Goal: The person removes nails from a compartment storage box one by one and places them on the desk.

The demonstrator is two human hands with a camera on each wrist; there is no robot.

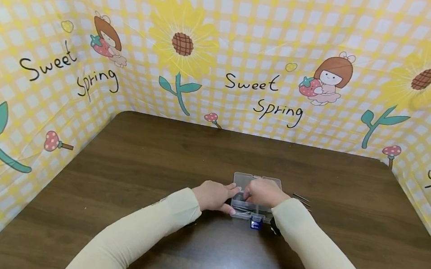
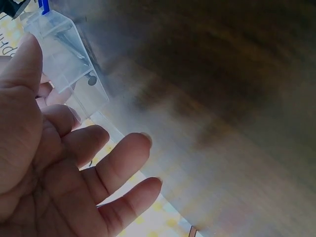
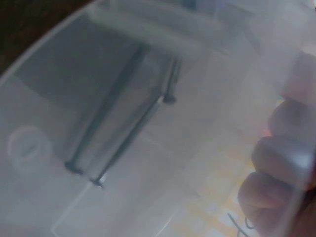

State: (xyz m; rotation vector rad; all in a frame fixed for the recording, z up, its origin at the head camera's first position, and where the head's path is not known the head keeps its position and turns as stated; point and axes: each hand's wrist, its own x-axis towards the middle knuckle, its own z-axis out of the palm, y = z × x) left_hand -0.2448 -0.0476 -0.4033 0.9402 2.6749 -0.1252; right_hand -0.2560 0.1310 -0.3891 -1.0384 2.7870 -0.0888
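Note:
A clear plastic compartment box stands on the table with its lid folded back. Several nails lie inside, seen through the plastic in the right wrist view. My left hand is at the box's left side, thumb near the front corner and forefinger near the back; its other fingers spread loosely in the left wrist view. From above, my right hand reaches into a rear compartment with bent fingers. Its fingertips are hidden, and I cannot tell whether they pinch anything. A blue latch is at the box's front.
Several loose thin nails lie on the brown table just right of the box. A small black object shows beside my right sleeve. Yellow checked cloth surrounds the table's back and sides.

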